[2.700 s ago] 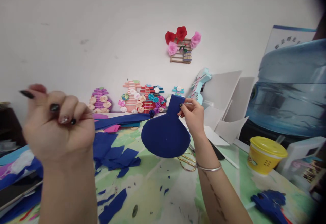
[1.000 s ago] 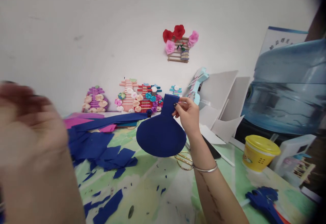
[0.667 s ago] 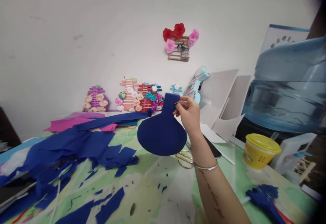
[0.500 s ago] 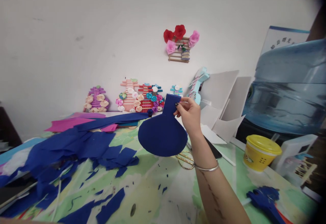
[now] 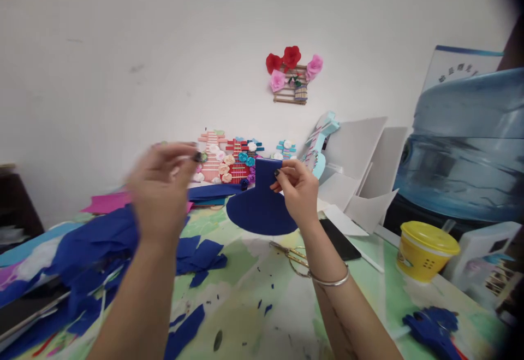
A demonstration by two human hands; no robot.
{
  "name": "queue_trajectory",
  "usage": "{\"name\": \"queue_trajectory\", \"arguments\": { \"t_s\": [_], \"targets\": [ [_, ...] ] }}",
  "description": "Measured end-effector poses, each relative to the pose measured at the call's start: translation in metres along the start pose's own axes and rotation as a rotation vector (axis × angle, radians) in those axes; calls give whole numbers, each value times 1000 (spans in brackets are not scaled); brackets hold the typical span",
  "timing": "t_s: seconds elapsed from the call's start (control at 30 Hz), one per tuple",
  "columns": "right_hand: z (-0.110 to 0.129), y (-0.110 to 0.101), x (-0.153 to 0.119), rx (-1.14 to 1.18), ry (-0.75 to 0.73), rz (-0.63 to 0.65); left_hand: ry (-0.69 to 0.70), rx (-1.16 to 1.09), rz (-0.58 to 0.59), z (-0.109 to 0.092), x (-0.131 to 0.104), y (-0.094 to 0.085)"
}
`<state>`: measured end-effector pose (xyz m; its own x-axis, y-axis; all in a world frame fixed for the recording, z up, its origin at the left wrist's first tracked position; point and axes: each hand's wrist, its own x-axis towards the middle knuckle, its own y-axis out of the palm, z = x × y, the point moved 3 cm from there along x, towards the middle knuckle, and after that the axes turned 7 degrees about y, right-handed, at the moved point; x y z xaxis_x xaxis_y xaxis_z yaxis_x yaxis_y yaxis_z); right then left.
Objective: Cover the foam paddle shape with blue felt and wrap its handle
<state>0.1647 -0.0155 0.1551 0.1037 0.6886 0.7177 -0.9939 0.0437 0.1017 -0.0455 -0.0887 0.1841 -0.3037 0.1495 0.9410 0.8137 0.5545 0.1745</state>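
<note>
In my right hand [image 5: 298, 188] is a dark blue cutout [image 5: 262, 212] with a straight narrow neck and a wide rounded body. My thumb and fingers pinch the right edge of its neck, and it hangs above the table. My left hand [image 5: 158, 185] is raised to the left of the cutout, apart from it and blurred by motion. Its thumb and index tips lie close together; I cannot make out anything between them. Gold-handled scissors [image 5: 297, 256] lie on the table below the cutout, partly behind my right wrist.
Blue sheets and scraps [image 5: 202, 256] spread over the left of the table. At the right are a yellow lidded tub [image 5: 428, 251], a blue glue gun [image 5: 434, 332] and a large water bottle [image 5: 462, 152]. Flower-decorated crafts [image 5: 237, 158] stand along the wall.
My left hand has come up into view from below on the left. The cutout has tilted, its body looking flatter, while my right hand keeps hold of the neck.
</note>
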Motion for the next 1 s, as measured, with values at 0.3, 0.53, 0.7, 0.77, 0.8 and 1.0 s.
{"name": "queue_trajectory", "arguments": {
  "t_s": [0.3, 0.53, 0.7, 0.77, 0.8, 1.0],
  "targets": [
    [-31, 21, -3, 72, 88, 172, -495, -327, 296, 57, -44, 63],
    [-46, 25, -5, 145, 220, 214, -632, -490, 227, 74, -54, 65],
    [-42, 26, -6, 137, 239, 222, -649, -511, 204, 75, -54, 66],
    [-41, 26, -6, 131, 249, 203, -671, -504, 200, 75, -54, 67],
    [-41, 26, -6, 134, 260, 192, -682, -501, 200, 75, -54, 67],
    [-42, 27, -7, 162, 331, 177, -740, -507, 176, 74, -55, 69]
  ]
}}
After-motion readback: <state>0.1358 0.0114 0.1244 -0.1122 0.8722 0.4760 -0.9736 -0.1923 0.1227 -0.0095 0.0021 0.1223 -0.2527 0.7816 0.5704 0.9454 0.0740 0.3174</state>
